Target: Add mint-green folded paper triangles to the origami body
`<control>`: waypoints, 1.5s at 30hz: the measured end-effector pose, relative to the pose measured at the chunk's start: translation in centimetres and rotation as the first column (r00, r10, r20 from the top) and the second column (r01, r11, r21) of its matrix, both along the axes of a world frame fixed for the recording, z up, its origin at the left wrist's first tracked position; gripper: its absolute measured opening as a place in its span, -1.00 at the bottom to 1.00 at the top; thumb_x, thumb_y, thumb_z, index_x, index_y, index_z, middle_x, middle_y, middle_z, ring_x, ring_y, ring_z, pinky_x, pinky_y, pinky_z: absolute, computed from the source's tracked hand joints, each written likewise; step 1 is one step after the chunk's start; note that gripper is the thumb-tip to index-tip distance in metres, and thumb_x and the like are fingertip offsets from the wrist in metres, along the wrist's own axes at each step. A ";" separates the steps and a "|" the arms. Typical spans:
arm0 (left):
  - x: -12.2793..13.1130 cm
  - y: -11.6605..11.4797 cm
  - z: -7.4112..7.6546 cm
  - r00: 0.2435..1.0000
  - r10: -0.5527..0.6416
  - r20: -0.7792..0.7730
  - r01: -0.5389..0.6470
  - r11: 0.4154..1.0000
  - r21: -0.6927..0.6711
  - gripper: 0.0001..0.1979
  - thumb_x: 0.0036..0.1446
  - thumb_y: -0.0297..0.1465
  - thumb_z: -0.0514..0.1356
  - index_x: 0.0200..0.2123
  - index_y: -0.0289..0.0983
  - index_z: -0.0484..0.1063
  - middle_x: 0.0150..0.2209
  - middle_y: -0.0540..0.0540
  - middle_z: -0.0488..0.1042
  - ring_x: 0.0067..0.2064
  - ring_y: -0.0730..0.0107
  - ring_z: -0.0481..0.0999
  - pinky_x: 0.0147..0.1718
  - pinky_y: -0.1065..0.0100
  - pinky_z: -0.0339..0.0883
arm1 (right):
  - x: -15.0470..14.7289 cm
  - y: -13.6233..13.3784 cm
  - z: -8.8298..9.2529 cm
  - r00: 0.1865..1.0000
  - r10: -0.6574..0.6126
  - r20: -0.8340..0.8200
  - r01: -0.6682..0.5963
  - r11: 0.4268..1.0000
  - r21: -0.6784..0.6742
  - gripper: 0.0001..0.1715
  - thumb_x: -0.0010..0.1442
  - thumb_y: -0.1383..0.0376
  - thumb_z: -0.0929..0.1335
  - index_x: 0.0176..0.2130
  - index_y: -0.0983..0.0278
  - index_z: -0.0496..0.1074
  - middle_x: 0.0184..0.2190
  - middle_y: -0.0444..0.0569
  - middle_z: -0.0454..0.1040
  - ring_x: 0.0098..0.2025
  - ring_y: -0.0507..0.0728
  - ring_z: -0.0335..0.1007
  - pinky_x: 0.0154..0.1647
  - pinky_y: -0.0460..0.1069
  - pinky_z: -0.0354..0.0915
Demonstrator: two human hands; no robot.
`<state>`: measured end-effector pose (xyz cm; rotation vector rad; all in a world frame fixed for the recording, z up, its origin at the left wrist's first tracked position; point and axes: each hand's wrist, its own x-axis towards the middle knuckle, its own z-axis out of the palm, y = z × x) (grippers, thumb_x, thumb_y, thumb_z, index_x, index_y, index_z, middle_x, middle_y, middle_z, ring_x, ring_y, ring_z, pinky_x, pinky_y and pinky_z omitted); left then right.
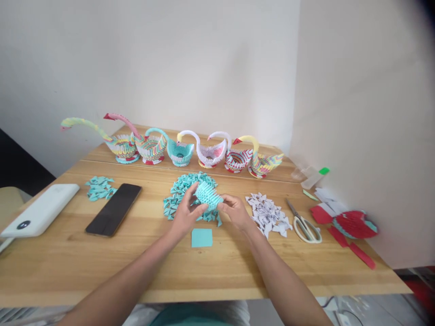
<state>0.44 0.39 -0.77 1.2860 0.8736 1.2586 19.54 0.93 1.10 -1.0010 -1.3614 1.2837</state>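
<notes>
Both hands meet over a heap of teal folded paper pieces [181, 190] in the middle of the wooden table [210, 267]. Between them is a small teal assembly of interlocked paper pieces [208, 194]. My left hand [186, 213] grips its left side with the fingers curled around it. My right hand [235, 211] pinches its right end. A flat teal paper square [201, 237] lies just in front of the hands.
Several paper swans [180, 149] stand in a row at the back. White folded pieces [268, 215] and scissors [304, 224] lie to the right, then red strips and a red-teal model [353, 224]. A phone [113, 209], power bank [42, 209] and small teal pile [99, 188] are left.
</notes>
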 end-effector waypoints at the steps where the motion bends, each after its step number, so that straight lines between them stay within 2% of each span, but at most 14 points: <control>1: 0.0 0.1 0.1 1.000 -0.014 0.026 0.015 0.999 -0.035 -0.26 0.07 -0.17 0.33 0.28 -0.20 0.20 0.27 -0.28 0.28 0.21 0.00 0.36 0.12 0.10 0.33 | 0.0 0.0 0.0 1.000 -0.004 0.014 0.004 1.000 -0.003 -0.57 -0.10 -0.03 0.55 -0.31 0.21 0.62 -0.28 -0.02 0.62 -0.24 0.17 0.50 -0.17 0.04 0.39; 5: 0.2 0.3 0.2 0.996 -0.009 0.085 0.018 0.995 -0.098 -0.27 0.00 -0.21 0.38 0.22 -0.21 0.25 0.18 -0.24 0.38 0.13 0.08 0.42 0.06 0.14 0.36 | 0.0 -0.1 0.3 0.998 -0.045 0.031 0.045 0.999 0.009 -0.52 -0.08 0.00 0.55 -0.19 0.19 0.63 -0.18 0.00 0.63 -0.14 0.20 0.52 -0.08 0.08 0.39; 10: 0.5 -0.1 0.1 0.995 0.018 0.098 -0.014 0.999 -0.044 -0.30 -0.02 -0.24 0.39 0.18 -0.18 0.26 0.15 -0.21 0.35 0.11 0.16 0.40 -0.01 0.21 0.41 | -0.2 0.0 0.4 0.993 -0.067 0.094 0.060 0.996 0.069 -0.63 -0.03 -0.05 0.52 -0.34 0.16 0.62 -0.19 0.00 0.64 0.04 0.28 0.49 0.14 0.17 0.30; 13: 0.5 -0.2 0.0 0.996 0.063 0.066 -0.063 0.998 0.010 -0.33 0.00 -0.27 0.39 0.17 -0.16 0.26 0.17 -0.19 0.32 0.14 0.18 0.35 0.03 0.22 0.39 | -0.3 0.0 0.2 0.992 -0.075 0.100 0.068 0.995 0.067 -0.60 -0.02 -0.08 0.51 -0.36 0.16 0.62 -0.21 0.00 0.65 0.02 0.28 0.51 0.13 0.18 0.32; 17: 0.3 -0.1 0.5 0.987 0.084 0.134 -0.077 0.995 -0.063 -0.34 -0.05 -0.28 0.42 0.13 -0.16 0.29 0.16 -0.18 0.34 0.13 0.17 0.39 0.02 0.21 0.40 | 0.0 0.2 -0.1 0.993 -0.101 0.066 0.095 0.992 0.089 -0.53 0.10 -0.10 0.45 -0.16 0.16 0.61 -0.13 0.02 0.63 -0.02 0.25 0.52 0.10 0.16 0.34; 20: 0.2 0.0 1.1 0.942 0.030 0.334 0.056 0.968 -0.246 -0.37 0.02 -0.24 0.39 0.15 -0.14 0.27 0.09 -0.16 0.43 0.06 0.19 0.49 0.00 0.16 0.45 | 0.3 0.4 -0.1 0.994 -0.109 -0.016 0.110 0.983 0.148 -0.42 0.20 -0.15 0.35 0.02 0.16 0.54 -0.09 0.07 0.62 0.03 0.26 0.50 0.17 0.19 0.28; 23: 0.1 0.1 1.3 0.841 -0.014 0.541 0.239 0.907 -0.348 -0.50 0.14 -0.23 0.30 0.12 -0.16 0.30 0.01 -0.15 0.52 0.00 0.20 0.56 0.01 0.10 0.47 | 0.6 0.6 -0.1 0.993 -0.116 -0.039 0.121 0.979 0.164 -0.40 0.23 -0.17 0.31 0.01 0.17 0.53 -0.12 0.09 0.63 0.04 0.27 0.50 0.24 0.21 0.22; 25: 0.0 0.3 1.3 0.794 -0.012 0.607 0.305 0.872 -0.382 -0.58 0.19 -0.21 0.25 0.09 -0.20 0.35 -0.01 -0.18 0.56 -0.02 0.18 0.59 0.03 0.09 0.47 | 0.7 0.7 -0.1 0.989 -0.142 -0.037 0.146 0.977 0.156 -0.41 0.24 -0.16 0.31 -0.01 0.18 0.54 -0.14 0.08 0.64 0.03 0.27 0.51 0.24 0.22 0.22; 28: -0.3 0.9 1.3 0.758 0.019 0.651 0.347 0.834 -0.429 -0.58 0.26 -0.15 0.17 0.09 -0.25 0.38 -0.05 -0.22 0.59 -0.02 0.15 0.61 0.06 0.10 0.46 | 1.0 1.0 0.0 0.972 -0.230 -0.055 0.236 0.963 0.131 -0.43 0.23 -0.14 0.32 -0.05 0.20 0.54 -0.18 0.07 0.64 0.00 0.25 0.52 0.23 0.21 0.24; 32: -1.0 1.6 1.9 0.715 0.127 0.688 0.313 0.821 -0.477 -0.61 0.32 -0.14 0.08 0.06 -0.24 0.42 -0.14 -0.15 0.62 -0.07 0.21 0.63 0.05 0.16 0.49 | 2.3 2.0 -0.4 0.925 -0.376 -0.053 0.377 0.926 0.022 -0.50 0.16 -0.07 0.41 -0.08 0.22 0.54 -0.21 0.03 0.64 -0.07 0.20 0.55 0.16 0.18 0.31; 35: -1.4 2.0 2.4 0.681 0.184 0.709 0.279 0.829 -0.484 -0.65 0.35 -0.17 0.03 0.03 -0.23 0.43 -0.13 -0.11 0.61 -0.08 0.27 0.63 0.01 0.21 0.52 | 3.6 3.1 -1.5 0.922 -0.384 0.052 0.385 0.923 -0.007 -0.49 0.06 -0.02 0.47 -0.10 0.24 0.54 -0.19 0.03 0.63 -0.11 0.19 0.56 0.10 0.15 0.35; 37: -1.7 2.3 2.4 0.686 0.197 0.701 0.264 0.830 -0.491 -0.64 0.37 -0.18 0.01 0.04 -0.23 0.43 -0.12 -0.11 0.61 -0.10 0.30 0.63 -0.03 0.25 0.54 | 4.3 3.7 -2.5 0.912 -0.355 0.207 0.354 0.934 0.040 -0.56 0.11 0.02 0.43 -0.12 0.24 0.55 -0.15 0.04 0.63 -0.09 0.19 0.55 0.08 0.15 0.36; 40: -1.9 2.7 2.1 0.710 0.202 0.675 0.244 0.828 -0.504 -0.61 0.37 -0.17 -0.01 0.07 -0.25 0.42 -0.07 -0.13 0.59 -0.11 0.33 0.62 -0.08 0.29 0.55 | 4.7 4.1 -3.7 0.820 -0.317 0.476 0.272 0.949 0.162 -0.69 0.21 0.17 0.34 -0.11 0.22 0.57 -0.08 0.05 0.62 -0.04 0.20 0.53 0.07 0.16 0.35; 45: -1.9 2.7 1.7 0.717 0.168 0.676 0.238 0.852 -0.465 -0.62 0.36 -0.18 0.03 0.07 -0.27 0.42 0.01 -0.15 0.56 -0.02 0.34 0.59 -0.01 0.30 0.53 | 3.6 3.6 -3.7 0.743 -0.274 0.611 0.117 0.952 0.284 -0.74 0.22 0.33 0.34 -0.13 0.19 0.59 -0.09 0.04 0.63 -0.03 0.20 0.51 0.09 0.14 0.32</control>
